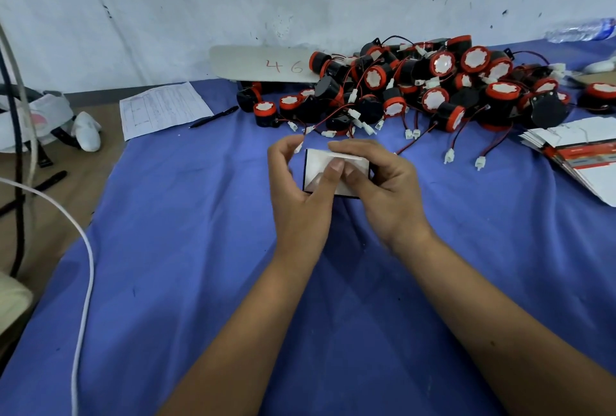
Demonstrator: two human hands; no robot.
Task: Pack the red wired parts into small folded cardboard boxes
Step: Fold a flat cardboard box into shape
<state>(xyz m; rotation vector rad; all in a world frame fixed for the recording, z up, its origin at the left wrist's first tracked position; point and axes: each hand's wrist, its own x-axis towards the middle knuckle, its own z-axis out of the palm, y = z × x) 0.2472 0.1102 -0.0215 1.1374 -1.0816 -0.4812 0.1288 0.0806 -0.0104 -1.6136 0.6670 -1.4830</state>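
Small white cardboard box (320,170), flaps seemingly half-folded, before heaped red-and-black wired parts (416,88).

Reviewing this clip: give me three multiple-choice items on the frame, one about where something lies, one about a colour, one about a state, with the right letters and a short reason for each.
1. Where does the pen lie?
A. against the printed sheet's lower right edge
B. on top of the pile of red wired parts
C. in the person's right hand

2. What colour is the cloth covering the work surface?
A. green
B. blue
C. yellow

3. What state is the small cardboard box in?
A. lying flat in the stack of unfolded boxes
B. standing alone on the cloth, untouched
C. held in both hands

Answers:
1 A, the pen rests beside the printed sheet, left of the pile of red wired parts.
2 B, the cloth is plainly blue.
3 C, the left hand and right hand both grip it, fingers on its flaps.
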